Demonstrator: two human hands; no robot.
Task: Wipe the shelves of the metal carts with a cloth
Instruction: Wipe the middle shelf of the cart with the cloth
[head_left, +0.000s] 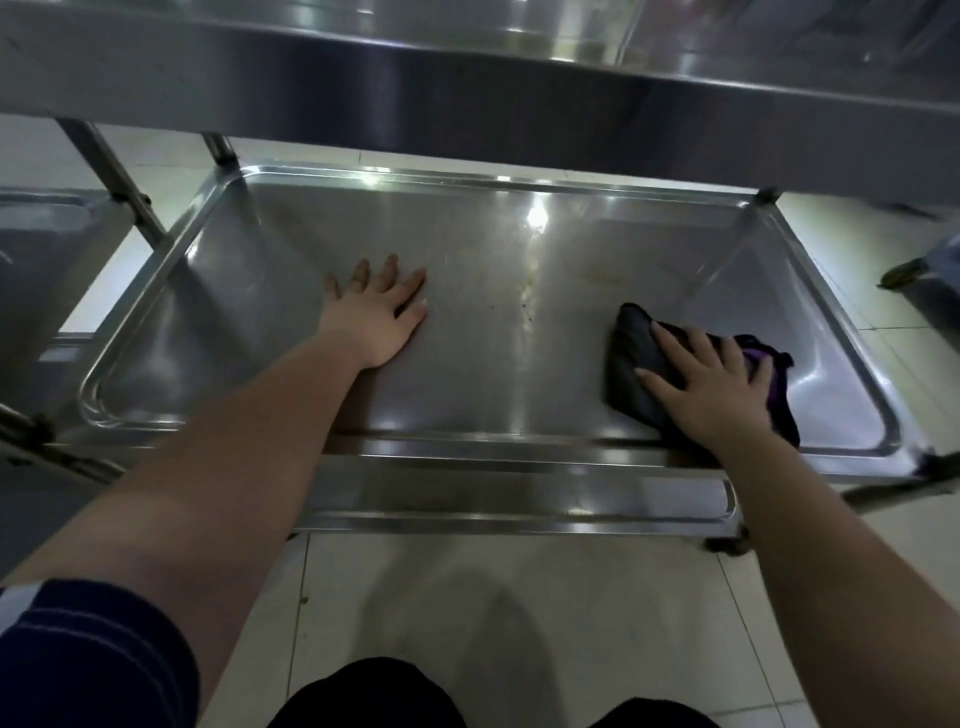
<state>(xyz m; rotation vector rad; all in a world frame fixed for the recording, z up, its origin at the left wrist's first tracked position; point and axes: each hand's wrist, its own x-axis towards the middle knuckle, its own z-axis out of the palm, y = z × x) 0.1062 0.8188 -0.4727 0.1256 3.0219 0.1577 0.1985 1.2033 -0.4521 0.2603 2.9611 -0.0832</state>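
Now your right hand (714, 387) presses flat on dark cloth (639, 353) at 4 o'clock of cart shelf (467, 249), not clenched; soft, limp, bunches easily. Left hand (382, 312) open, bracing at 9 o'clock.

I have a single view, from the camera worn on the person's head, looking forward and steeply down. It sits close: both forearms run up from the bottom corners, and the left hand (376, 312) and right hand (711, 384) land near mid-frame. Beyond the hands I see the far rim of the middle shelf (493, 179); above them the upper shelf (467, 98) crosses the top edge, very near the lens. Below the wrists the tiled floor (519, 597) fills the lower frame. The wide lens bends straight edges. No second view overlaps it.
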